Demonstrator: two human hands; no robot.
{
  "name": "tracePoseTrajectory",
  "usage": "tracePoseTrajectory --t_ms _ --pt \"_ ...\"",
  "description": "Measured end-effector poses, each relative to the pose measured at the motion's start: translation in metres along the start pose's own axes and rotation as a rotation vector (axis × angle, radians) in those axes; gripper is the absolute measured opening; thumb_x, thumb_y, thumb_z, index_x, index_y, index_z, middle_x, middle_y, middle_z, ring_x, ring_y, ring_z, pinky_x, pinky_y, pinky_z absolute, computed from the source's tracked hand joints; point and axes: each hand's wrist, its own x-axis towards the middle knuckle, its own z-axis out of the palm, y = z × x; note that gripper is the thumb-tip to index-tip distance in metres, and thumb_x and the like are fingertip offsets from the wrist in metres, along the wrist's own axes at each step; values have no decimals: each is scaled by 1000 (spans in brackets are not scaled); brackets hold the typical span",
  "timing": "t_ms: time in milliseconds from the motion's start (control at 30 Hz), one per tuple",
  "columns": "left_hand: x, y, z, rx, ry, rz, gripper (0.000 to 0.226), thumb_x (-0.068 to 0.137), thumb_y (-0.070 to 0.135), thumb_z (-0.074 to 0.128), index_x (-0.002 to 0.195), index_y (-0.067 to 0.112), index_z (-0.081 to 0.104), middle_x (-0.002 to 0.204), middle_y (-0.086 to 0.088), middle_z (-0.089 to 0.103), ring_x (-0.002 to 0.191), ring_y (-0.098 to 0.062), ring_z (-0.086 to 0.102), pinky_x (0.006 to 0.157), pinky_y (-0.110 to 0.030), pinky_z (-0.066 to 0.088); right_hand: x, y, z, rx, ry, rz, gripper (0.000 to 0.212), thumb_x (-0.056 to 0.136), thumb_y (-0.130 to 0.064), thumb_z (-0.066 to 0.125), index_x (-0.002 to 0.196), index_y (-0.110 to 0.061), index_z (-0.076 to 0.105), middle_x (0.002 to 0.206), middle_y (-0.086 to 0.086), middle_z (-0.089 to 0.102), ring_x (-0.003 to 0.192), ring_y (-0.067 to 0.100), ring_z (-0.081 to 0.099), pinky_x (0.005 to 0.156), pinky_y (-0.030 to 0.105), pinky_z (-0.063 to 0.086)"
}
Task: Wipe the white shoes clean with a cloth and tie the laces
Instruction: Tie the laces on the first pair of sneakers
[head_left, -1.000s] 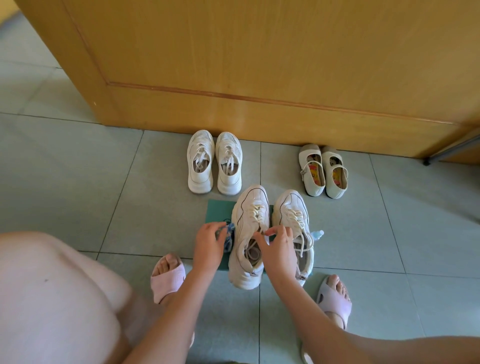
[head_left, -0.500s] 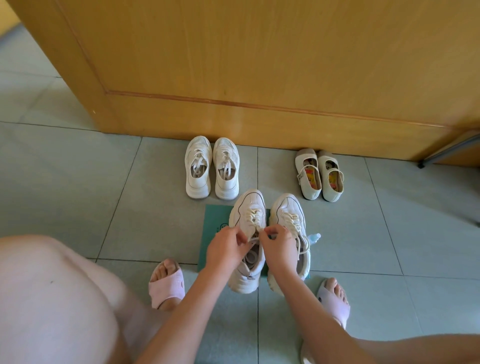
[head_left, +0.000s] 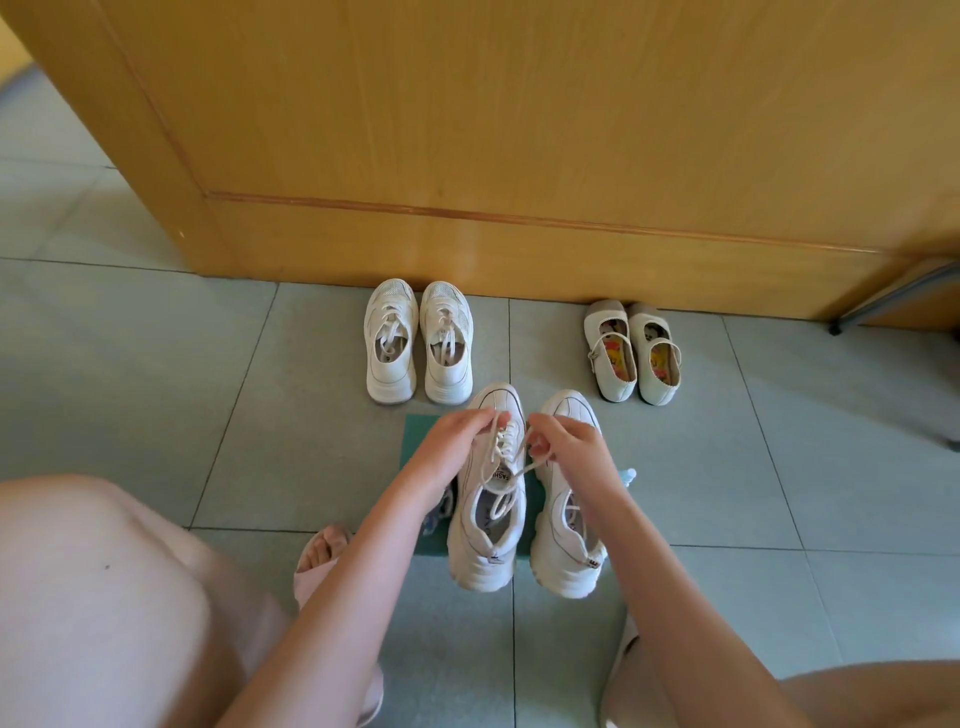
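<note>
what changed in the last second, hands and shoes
The left hand let go of the blue cloth, now lying beside the near sneaker, and moved to its laces. It and the right hand now pinch lace ends, pulled up and apart. That sneaker and the green mat stayed put.

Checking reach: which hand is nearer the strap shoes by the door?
Right. The right hand, pinching a lace, is down-left of the strap shoes; the left hand is farther left, over the sneaker.

The left white sneaker stands upright beside its mate, its untied laces pulled up taut.
</note>
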Motion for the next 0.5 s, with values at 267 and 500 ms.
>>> tracePoseTrajectory --t_ms 267,500 --pt "10 7 9 160 28 192 26 95 7 49 108 25 64 90 9 66 78 -5 61 71 -10 47 -2 -11 -5 -236 58 -244 30 89 -38 59 69 -16 58 61 -3 55 48 6 46 54 21 39" --pt "11 9 16 529 -85 226 10 90 17 57 89 27 60 75 15 60 66 -2 54 63 -13 40 7 -22 -9 -218 -40 -266 26 89 -36 61 83 -10 63 53 -1 60 42 11 49 50 26 42"
